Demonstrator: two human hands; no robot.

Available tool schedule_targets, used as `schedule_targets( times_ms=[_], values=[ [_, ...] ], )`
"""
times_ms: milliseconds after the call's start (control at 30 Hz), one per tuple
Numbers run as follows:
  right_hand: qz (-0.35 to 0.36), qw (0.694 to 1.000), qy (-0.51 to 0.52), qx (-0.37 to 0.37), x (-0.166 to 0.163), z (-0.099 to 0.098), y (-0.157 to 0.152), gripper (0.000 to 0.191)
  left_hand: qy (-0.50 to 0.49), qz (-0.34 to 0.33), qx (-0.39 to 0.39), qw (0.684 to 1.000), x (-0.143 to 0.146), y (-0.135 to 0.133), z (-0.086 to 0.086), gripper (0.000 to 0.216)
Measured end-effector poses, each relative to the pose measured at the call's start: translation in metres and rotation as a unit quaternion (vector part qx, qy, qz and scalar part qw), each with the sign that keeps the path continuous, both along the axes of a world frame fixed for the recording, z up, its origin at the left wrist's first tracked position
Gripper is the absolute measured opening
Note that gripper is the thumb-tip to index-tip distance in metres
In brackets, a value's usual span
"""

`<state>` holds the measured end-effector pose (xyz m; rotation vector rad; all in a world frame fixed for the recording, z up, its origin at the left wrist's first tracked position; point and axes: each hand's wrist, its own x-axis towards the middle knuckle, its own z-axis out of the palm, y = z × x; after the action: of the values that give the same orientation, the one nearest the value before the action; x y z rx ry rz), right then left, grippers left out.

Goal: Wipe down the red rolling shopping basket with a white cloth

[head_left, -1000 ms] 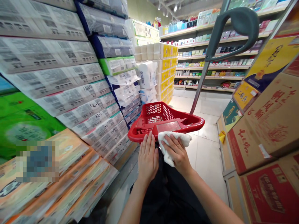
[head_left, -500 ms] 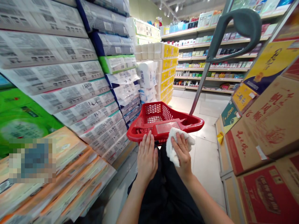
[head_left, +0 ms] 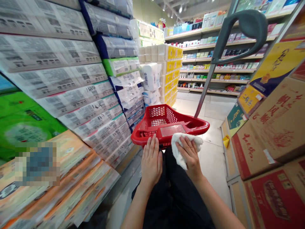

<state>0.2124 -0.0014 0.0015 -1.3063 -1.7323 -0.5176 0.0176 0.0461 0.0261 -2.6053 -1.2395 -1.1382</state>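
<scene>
In front of my knees is a red plastic shopping basket [head_left: 140,136] with mesh sides and a long pull handle [head_left: 217,44] of grey plastic slanting up on the right. My left hand [head_left: 152,159] lies flat at the basket's near rim, its fingers stretched out and fingertips on the edge. A white cloth [head_left: 178,156] is bunched under my right hand [head_left: 190,157], which presses it against the near rim, right of a pale label panel [head_left: 172,129]. The palm side of both hands is hidden.
Stacked paper packs [head_left: 95,108] rise close on the left, with orange packs [head_left: 78,165] lower down. Cardboard boxes [head_left: 269,127] line the right side. Behind the basket stand yellow-and-white packs [head_left: 172,76] and shelves of goods [head_left: 214,76]. Pale tiles [head_left: 211,152] cover the aisle floor.
My right hand has slid the cloth slightly right along the basket's rim. My left hand stays at the rim. The whole view has shifted a little.
</scene>
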Motion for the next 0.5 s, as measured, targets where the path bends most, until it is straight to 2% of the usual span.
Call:
schedule_targets(
  times_ms=[100, 200, 333, 500],
  values=[
    [-0.036, 0.997, 0.051, 0.034, 0.018, -0.003, -0.001, 0.055, -0.008, -0.002, 0.0, 1.0, 0.001, 0.0, 0.0, 0.064],
    [-0.051, 0.992, 0.099, 0.051, 0.017, -0.002, -0.001, 0.055, -0.006, 0.0, 0.002, 1.0, 0.001, 0.0, 0.0, 0.064],
    [-0.047, 0.992, 0.117, 0.03, -0.018, 0.008, 0.001, 0.054, -0.002, 0.003, 0.006, 1.0, 0.001, 0.0, -0.002, 0.064],
    [0.004, 1.0, 0.007, -0.019, -0.063, 0.027, 0.006, 0.049, 0.002, 0.0, 0.02, 1.0, -0.001, 0.001, -0.003, 0.065]
  ],
)
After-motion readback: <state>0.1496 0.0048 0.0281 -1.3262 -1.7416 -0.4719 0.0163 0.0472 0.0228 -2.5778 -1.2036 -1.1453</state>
